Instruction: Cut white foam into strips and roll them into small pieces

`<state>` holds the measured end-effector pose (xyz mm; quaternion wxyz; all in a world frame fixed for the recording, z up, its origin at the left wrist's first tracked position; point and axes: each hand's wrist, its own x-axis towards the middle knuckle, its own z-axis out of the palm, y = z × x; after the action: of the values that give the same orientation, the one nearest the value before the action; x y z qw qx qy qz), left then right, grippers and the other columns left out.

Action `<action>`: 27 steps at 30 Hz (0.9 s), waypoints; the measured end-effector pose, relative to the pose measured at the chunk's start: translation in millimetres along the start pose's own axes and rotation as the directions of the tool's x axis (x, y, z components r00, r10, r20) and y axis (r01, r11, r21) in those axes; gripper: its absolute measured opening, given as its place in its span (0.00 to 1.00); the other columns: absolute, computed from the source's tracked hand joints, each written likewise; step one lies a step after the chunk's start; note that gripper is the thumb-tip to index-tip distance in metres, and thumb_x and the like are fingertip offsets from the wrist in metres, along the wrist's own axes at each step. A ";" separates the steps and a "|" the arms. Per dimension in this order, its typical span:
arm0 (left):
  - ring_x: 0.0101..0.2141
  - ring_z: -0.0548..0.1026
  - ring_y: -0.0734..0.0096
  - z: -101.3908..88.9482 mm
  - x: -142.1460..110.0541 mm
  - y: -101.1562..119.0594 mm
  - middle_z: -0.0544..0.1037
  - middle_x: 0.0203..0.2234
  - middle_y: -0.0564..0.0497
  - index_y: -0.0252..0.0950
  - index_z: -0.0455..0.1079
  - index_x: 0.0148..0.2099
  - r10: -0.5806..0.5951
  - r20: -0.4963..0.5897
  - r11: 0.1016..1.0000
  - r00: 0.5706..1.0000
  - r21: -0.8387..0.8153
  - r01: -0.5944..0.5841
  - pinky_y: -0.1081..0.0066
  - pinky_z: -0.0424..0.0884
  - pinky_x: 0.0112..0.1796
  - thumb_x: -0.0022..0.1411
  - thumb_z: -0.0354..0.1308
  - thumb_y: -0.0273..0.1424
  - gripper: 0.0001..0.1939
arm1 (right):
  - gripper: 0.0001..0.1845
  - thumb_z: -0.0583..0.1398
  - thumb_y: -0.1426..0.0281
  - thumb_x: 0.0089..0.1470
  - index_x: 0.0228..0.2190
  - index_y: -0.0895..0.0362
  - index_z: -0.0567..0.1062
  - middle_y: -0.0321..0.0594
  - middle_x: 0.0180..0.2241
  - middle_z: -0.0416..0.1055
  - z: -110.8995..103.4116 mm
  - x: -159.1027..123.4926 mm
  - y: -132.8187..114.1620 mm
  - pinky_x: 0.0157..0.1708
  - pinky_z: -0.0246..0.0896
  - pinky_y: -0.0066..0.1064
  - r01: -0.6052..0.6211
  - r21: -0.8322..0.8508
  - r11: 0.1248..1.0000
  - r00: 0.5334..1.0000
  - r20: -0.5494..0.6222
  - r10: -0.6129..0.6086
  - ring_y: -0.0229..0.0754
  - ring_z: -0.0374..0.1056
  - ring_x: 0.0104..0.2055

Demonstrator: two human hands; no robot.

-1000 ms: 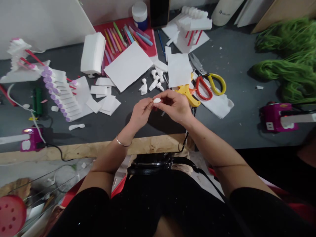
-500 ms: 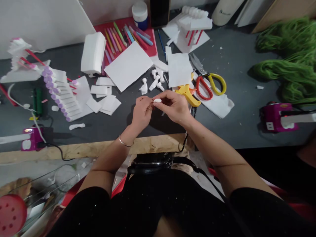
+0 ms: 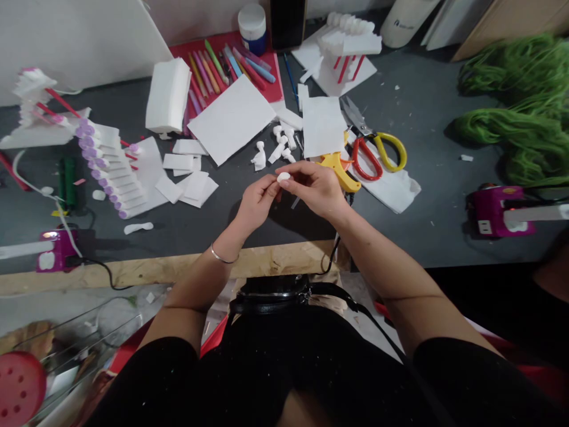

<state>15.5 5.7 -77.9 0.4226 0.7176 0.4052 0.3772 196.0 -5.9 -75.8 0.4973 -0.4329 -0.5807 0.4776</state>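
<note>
Between my fingertips sits a small rounded white piece (image 3: 283, 177), perhaps folded tissue or foam; its material is too small to tell. My right hand (image 3: 316, 185) pinches it between thumb and fingers. Bent inward, my left hand (image 3: 258, 198) has its thumb and fingertips pressed together at the piece's left side. Just beyond the hands lie several small knotted white pieces (image 3: 279, 142). A yellow glue gun (image 3: 340, 172) rests beside my right hand, partly hidden by it. Red-and-yellow-handled scissors (image 3: 373, 142) lie farther right.
White sheets (image 3: 232, 118) and markers (image 3: 217, 68) lie at the back. A stepped white model with purple discs (image 3: 106, 160) stands left; another white model (image 3: 349, 47) stands behind. Green yarn (image 3: 524, 112) and a purple power socket (image 3: 500, 210) occupy the right. The wooden table edge (image 3: 275, 259) is nearest me.
The white piece has turned slightly and risen a little in my fingers. My left hand has rotated slightly, its fingers now lower beneath the piece.
</note>
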 end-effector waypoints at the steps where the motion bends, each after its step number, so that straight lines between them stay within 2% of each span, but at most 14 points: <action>1: 0.29 0.76 0.70 -1.0 -0.1 0.8 0.78 0.25 0.52 0.39 0.73 0.33 0.010 0.008 1.000 1.000 0.006 -0.010 0.69 0.73 0.35 0.71 0.50 0.61 0.31 | 0.23 0.68 0.49 0.58 0.42 0.54 0.84 0.36 0.33 0.78 0.4 -0.6 -0.7 0.33 0.71 0.30 0.016 -0.015 1.000 1.000 -0.010 -0.016 0.35 0.72 0.32; 6: 0.32 0.79 0.69 -7.7 0.3 1.4 0.83 0.28 0.50 0.38 0.77 0.34 0.028 0.062 0.999 0.998 0.032 -0.030 0.68 0.75 0.38 0.72 0.51 0.58 0.30 | 0.21 0.67 0.50 0.60 0.43 0.52 0.85 0.37 0.35 0.78 -2.6 -1.5 -0.9 0.35 0.72 0.32 0.064 -0.077 0.995 0.998 0.022 -0.063 0.36 0.73 0.33; 10: 0.34 0.80 0.69 -7.7 -0.5 0.1 0.84 0.31 0.49 0.39 0.79 0.39 0.067 -0.003 0.994 0.998 0.091 -0.066 0.68 0.76 0.40 0.74 0.50 0.56 0.28 | 0.23 0.67 0.48 0.60 0.48 0.48 0.85 0.36 0.33 0.76 -6.0 -1.3 -2.2 0.38 0.72 0.33 0.100 -0.146 0.984 0.995 -0.008 -0.102 0.38 0.71 0.35; 16: 0.36 0.80 0.68 -2.5 -6.7 -1.0 0.83 0.31 0.50 0.39 0.79 0.37 0.126 -0.042 0.969 0.991 0.220 -0.114 0.66 0.76 0.45 0.76 0.49 0.51 0.27 | 0.20 0.64 0.48 0.63 0.43 0.48 0.87 0.37 0.30 0.77 -0.3 -4.0 -6.3 0.39 0.73 0.35 0.084 -0.114 0.990 0.996 -0.016 -0.086 0.39 0.72 0.34; 21: 0.39 0.82 0.68 0.0 -8.3 -3.1 0.85 0.33 0.50 0.41 0.80 0.39 0.194 -0.105 0.961 0.975 0.220 -0.167 0.63 0.77 0.50 0.77 0.50 0.49 0.23 | 0.21 0.64 0.47 0.63 0.43 0.48 0.87 0.36 0.30 0.76 3.7 -5.4 -6.2 0.38 0.73 0.34 0.073 -0.107 0.992 0.997 -0.013 -0.074 0.37 0.70 0.32; 27: 0.40 0.83 0.67 6.7 -5.6 -12.9 0.87 0.37 0.50 0.45 0.83 0.45 0.204 -0.202 0.973 0.958 0.147 -0.176 0.59 0.79 0.52 0.74 0.53 0.52 0.22 | 0.30 0.65 0.44 0.59 0.56 0.46 0.80 0.34 0.33 0.74 3.3 -2.9 1.7 0.33 0.70 0.31 0.111 -0.052 0.992 0.994 -0.013 -0.112 0.37 0.68 0.33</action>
<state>15.9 2.7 -93.2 0.2911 0.7336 0.4009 0.4651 193.2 -8.9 -78.1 0.5167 -0.4160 -0.6120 0.4307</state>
